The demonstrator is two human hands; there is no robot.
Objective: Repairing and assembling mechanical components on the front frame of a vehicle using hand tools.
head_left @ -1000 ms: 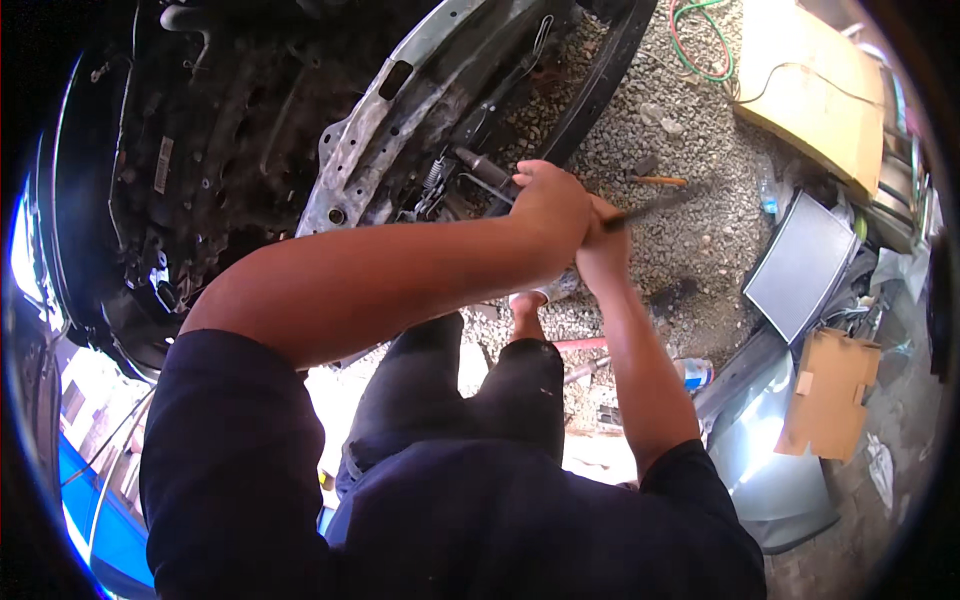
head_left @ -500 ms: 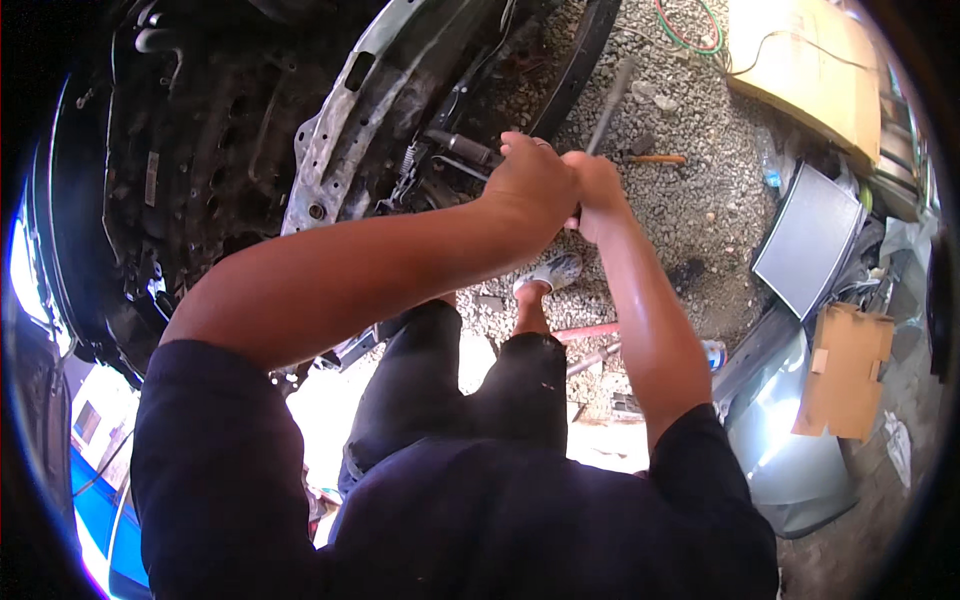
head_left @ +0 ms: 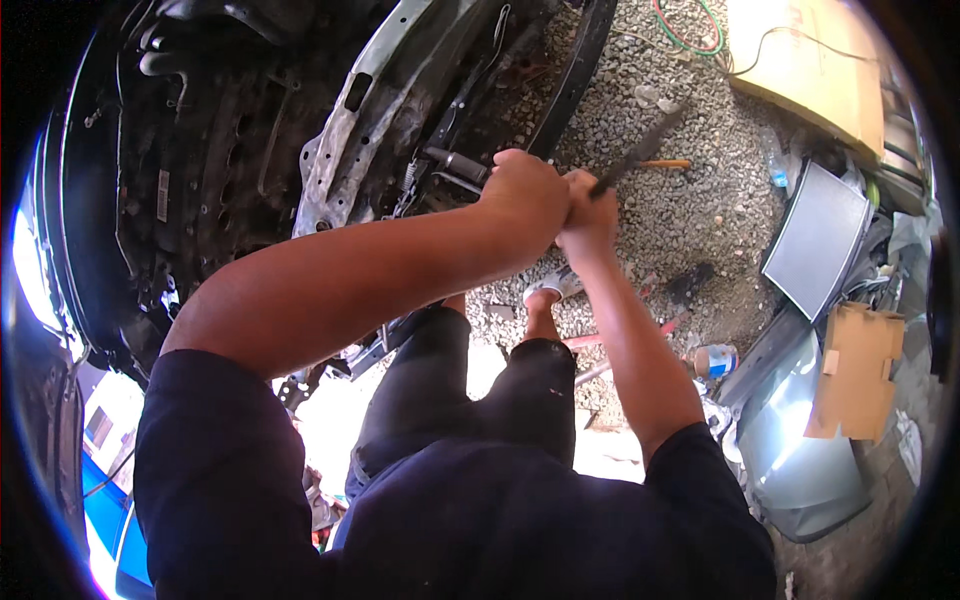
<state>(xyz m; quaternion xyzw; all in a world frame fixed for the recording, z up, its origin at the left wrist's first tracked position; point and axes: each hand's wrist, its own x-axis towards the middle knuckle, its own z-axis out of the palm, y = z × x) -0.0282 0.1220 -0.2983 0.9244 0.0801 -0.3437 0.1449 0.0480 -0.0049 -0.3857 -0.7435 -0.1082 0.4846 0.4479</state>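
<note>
My left hand point(head_left: 528, 195) is closed, its fingers mostly hidden behind its back. From it a dark grey cylindrical tool point(head_left: 458, 163) points left toward the car's front frame point(head_left: 345, 150); its exact kind does not show. Just below the cylinder is a thin silvery rod point(head_left: 460, 183). Right beside the left hand, my right hand point(head_left: 588, 215) is wrapped round a long dark bar point(head_left: 645, 145), which slants up and to the right and is smeared by motion. Whether the two tools meet between the hands is hidden.
The dark engine bay point(head_left: 210, 130) fills the left. Gravel point(head_left: 720, 200) lies under an orange-handled tool point(head_left: 665, 164). To the right are a cardboard box point(head_left: 800, 60), a grey framed panel point(head_left: 818, 240), a silvery body panel point(head_left: 800, 470), a cardboard piece point(head_left: 855, 370) and a plastic jar point(head_left: 715, 361).
The bar in my right hand has swung down to the right, and the right hand has dropped slightly. My left hand has stayed nearly in place. The whole view has shifted a little.
</note>
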